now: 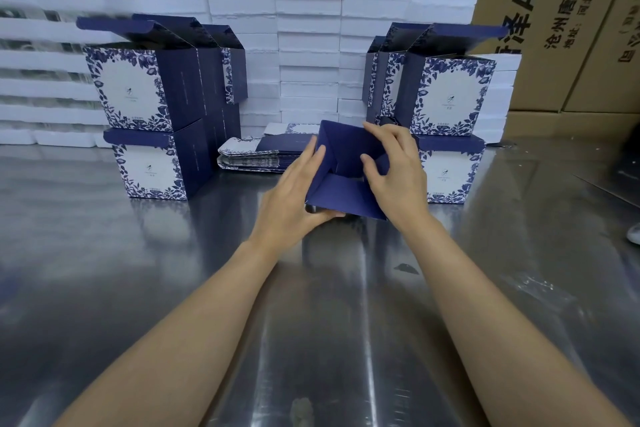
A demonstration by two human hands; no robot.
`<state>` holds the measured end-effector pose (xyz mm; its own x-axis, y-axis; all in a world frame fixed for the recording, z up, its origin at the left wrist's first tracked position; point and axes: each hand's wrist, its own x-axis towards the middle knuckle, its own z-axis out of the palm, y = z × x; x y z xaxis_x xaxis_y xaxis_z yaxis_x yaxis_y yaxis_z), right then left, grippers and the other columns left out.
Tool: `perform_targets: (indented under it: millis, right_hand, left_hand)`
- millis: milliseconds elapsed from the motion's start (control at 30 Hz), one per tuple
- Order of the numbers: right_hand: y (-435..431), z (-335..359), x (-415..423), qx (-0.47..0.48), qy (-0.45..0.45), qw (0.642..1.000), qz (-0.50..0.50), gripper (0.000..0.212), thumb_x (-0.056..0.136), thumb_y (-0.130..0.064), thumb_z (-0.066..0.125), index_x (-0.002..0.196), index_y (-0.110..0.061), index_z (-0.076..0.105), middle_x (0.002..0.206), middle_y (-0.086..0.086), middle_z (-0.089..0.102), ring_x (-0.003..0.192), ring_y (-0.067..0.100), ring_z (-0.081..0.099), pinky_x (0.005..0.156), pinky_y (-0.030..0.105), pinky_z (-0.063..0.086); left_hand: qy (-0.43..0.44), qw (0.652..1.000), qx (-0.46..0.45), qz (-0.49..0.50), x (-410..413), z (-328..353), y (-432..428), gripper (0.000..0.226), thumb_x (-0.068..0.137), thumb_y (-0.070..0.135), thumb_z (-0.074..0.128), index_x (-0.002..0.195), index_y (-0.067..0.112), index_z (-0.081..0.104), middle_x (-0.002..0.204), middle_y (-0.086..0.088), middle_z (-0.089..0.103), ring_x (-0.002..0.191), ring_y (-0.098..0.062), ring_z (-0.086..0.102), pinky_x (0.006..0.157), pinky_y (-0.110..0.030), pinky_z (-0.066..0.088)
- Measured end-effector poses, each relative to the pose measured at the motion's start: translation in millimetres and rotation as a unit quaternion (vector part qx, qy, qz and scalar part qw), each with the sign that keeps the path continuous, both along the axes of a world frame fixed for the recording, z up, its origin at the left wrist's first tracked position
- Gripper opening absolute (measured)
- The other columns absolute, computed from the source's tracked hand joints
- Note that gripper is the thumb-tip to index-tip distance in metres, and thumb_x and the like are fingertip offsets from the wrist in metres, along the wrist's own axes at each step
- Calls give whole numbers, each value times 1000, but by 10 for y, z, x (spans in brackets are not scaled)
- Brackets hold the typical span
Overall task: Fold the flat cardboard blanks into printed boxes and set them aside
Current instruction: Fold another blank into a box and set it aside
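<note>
Above the steel table (138,270), the left hand (294,198) gripped the half-formed navy box (343,163) by its side while the right hand (398,170) pressed, seemingly, a bottom flap inward, so locking the flaps looked next.

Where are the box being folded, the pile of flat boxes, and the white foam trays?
box being folded (341,191), head view, near flap
pile of flat boxes (249,158), head view, left edge
white foam trays (308,45), head view, middle stack
</note>
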<state>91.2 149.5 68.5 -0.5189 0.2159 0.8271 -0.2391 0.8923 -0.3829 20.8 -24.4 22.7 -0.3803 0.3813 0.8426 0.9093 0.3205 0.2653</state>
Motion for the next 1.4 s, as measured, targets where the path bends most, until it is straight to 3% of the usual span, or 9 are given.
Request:
perform_targets:
  millis: [267, 400, 533, 733, 933, 1033, 1133, 1267, 1400]
  right_hand:
    - [-29, 21, 18, -75, 18, 997, 24, 37, 93, -25, 55, 130, -25, 54, 130, -7, 48, 120, 8, 46, 83, 25, 41]
    - [-12, 67, 4, -253, 36, 963, 85, 31, 101, -21, 45, 130, -18, 56, 135, -2, 45, 123, 7, 44, 94, 4, 33]
    - [-6, 64, -42, -311, -45, 941, 125, 29, 103, -24, 39, 117, -20, 65, 120, -6, 64, 112, 7, 56, 98, 25, 41]
    - [-11, 28, -21, -342, 18, 911, 229, 24, 82, -16, 50, 95, -13, 69, 122, -3, 61, 116, 9, 55, 94, 31, 45]
    - [-165, -90, -64, -283, -15, 920, 271, 53, 73, 21, 48, 108, -17, 60, 148, -12, 25, 143, 10, 28, 111, 17, 32]
    - [-99, -364, -119, -240, -109, 939, 222, 78, 75, 26, 48, 138, -21, 44, 151, -10, 19, 143, 12, 27, 114, 24, 31]
    - [-30, -485, -169, -256, -104, 957, 91, 66, 79, 19, 56, 136, -10, 44, 139, 5, 35, 119, 15, 47, 102, 25, 42]
    - [17, -470, -200, -362, -15, 931, 44, 27, 83, 12, 52, 92, -14, 54, 89, 3, 56, 69, 13, 49, 70, 27, 43]
    - [28, -498, -218, -409, -130, 886, 173, 24, 96, -2, 46, 101, -16, 65, 99, 6, 69, 81, 12, 64, 73, 20, 52]
  left_hand:
    - [-5, 1000, -9, -7, 1, 2, 5, 104, 73, 40, 81, 152, 19, 17, 159, 5, 20, 141, 4, 20, 100, -22, 40]
    - [-124, 991, -7, -51, -17, 10, -1, 118, 71, 42, 83, 146, 51, -7, 153, 36, 7, 138, 17, 13, 102, 0, 22]
    - [-164, 984, -15, -64, -52, -24, 0, 125, 65, 54, 81, 138, 60, -21, 142, 50, -7, 131, 28, 2, 94, 10, 12]
    - [-84, 990, 80, -82, -49, 3, -10, 94, 86, 60, 57, 154, 28, 1, 154, 15, 13, 145, -3, 15, 111, -9, 17]
    - [-137, 974, 166, -76, -100, -29, -29, 55, 98, 39, 41, 147, 18, 28, 124, 12, 34, 121, 5, 40, 104, -17, 35]
    - [-222, 959, 174, -21, -161, -59, -83, 37, 99, 41, 36, 124, 23, 57, 98, 17, 56, 97, -4, 57, 91, -19, 44]
    - [-273, 934, 219, 70, -238, -68, -96, 22, 100, 33, 45, 85, 34, 61, 67, 10, 62, 66, -8, 57, 72, -37, 47]
    - [-327, 914, 232, 62, -349, -56, -104, 37, 95, 15, 57, 130, 19, 48, 127, 3, 55, 107, -5, 53, 95, -26, 41]
    - [-457, 868, 191, 20, -352, -48, -62, 48, 101, 33, 43, 147, 22, 35, 139, 7, 53, 129, -8, 46, 102, -18, 28]
